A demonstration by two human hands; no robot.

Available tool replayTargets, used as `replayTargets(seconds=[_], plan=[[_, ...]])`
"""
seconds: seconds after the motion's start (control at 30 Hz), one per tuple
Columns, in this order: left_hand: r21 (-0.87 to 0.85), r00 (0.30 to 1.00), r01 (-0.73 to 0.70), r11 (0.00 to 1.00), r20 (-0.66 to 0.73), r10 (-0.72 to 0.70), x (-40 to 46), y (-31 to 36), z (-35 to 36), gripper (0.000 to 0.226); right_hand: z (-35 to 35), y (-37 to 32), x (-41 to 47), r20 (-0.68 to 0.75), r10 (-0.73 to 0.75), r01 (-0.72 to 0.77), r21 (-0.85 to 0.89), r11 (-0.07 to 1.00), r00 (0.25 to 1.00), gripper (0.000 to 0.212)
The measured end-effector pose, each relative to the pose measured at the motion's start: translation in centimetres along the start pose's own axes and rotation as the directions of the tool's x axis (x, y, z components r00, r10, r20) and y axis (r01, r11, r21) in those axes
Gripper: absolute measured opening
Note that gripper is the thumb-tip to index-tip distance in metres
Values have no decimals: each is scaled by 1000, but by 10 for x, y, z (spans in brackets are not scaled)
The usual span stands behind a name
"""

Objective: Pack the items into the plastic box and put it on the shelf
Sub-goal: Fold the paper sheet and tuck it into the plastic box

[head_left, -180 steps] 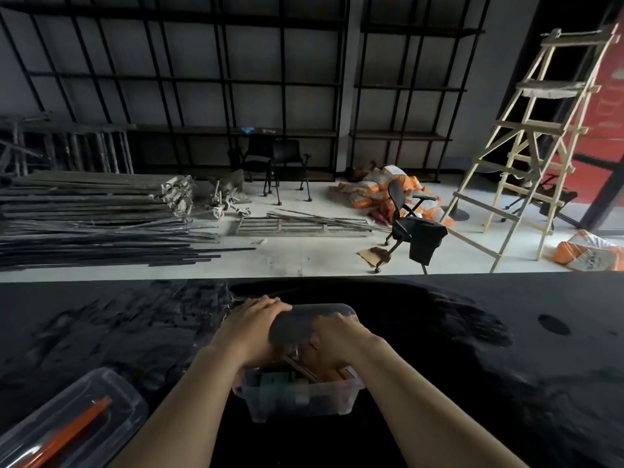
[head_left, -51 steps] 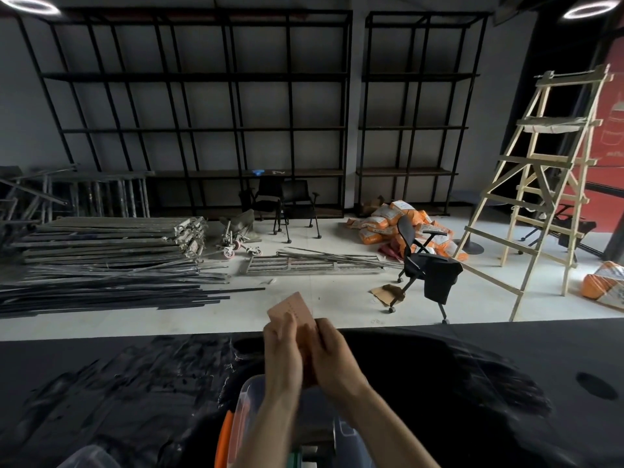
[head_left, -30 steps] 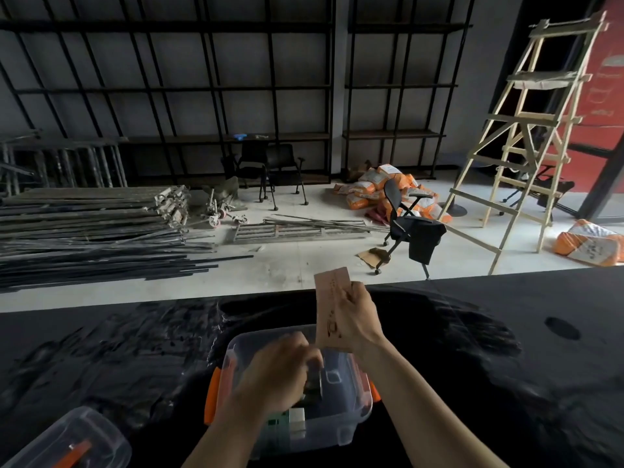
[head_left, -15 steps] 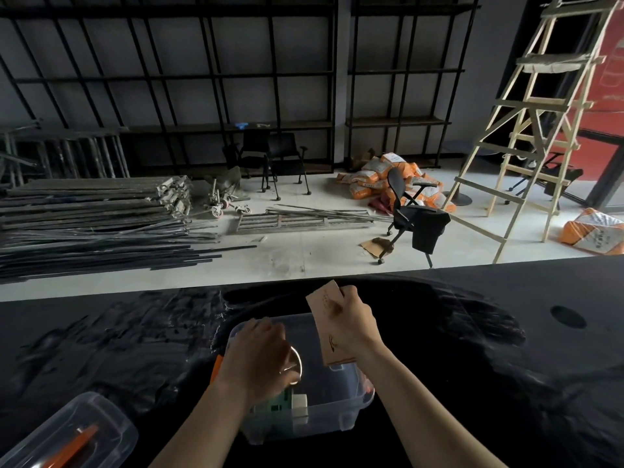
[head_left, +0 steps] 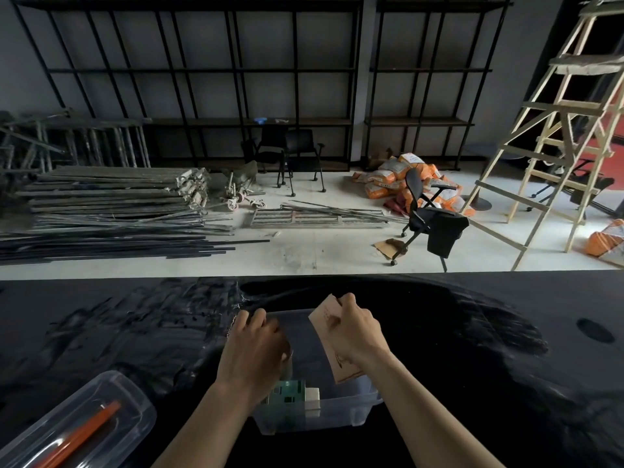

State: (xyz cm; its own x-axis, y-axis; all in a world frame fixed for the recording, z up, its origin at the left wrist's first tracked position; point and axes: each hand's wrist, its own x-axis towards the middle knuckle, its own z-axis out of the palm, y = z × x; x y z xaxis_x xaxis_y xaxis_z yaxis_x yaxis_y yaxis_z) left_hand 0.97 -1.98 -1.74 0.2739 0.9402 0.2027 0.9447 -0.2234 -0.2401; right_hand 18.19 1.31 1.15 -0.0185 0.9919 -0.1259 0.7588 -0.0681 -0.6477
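Observation:
A clear plastic box [head_left: 337,413] stands open on the black table [head_left: 472,349] right in front of me. My right hand [head_left: 358,329] holds a tan cardboard card [head_left: 332,346] upright, its lower end inside the box. My left hand [head_left: 256,349] reaches into the box's left side, fingers curled over something mostly hidden; a thin metal ring edge shows beside it. A green and white item [head_left: 297,395] lies in the box near its front wall.
The box's clear lid [head_left: 77,423] with orange clips lies at the near left of the table. Beyond the table's far edge are black wall shelves [head_left: 297,119], stacked metal bars [head_left: 111,211], office chairs [head_left: 429,217], orange sacks and a wooden ladder [head_left: 557,130].
My right hand has lowered the card from above the table into the box. My left hand has gone deeper into the box's left side. The view has tilted down slightly.

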Motion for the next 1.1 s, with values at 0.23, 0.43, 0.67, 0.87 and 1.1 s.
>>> replayTargets(seconds=[0.23, 0.43, 0.67, 0.87, 1.1], plan=[[-151, 1000, 20, 988, 20, -17, 0, 3, -2, 24, 4, 2, -1, 32, 63, -64, 16, 998, 997, 35], [-750, 911, 410, 519, 320, -258, 26, 30, -7, 47, 5, 2, -1, 156, 228, -254, 175, 951, 961, 71], [-874, 844, 480, -73, 483, -234, 33, 58, 15, 55, -13, 8, -7, 11, 55, -55, 9, 998, 998, 38], [-793, 797, 600, 109, 580, -170, 30, 57, 16, 39, -29, 26, -1, -421, -177, 98, -202, 975, 889, 33], [-598, 705, 687, 413, 685, -181, 51, 61, 21, 35, -12, 120, 8, -394, -1, -69, -165, 984, 919, 48]])
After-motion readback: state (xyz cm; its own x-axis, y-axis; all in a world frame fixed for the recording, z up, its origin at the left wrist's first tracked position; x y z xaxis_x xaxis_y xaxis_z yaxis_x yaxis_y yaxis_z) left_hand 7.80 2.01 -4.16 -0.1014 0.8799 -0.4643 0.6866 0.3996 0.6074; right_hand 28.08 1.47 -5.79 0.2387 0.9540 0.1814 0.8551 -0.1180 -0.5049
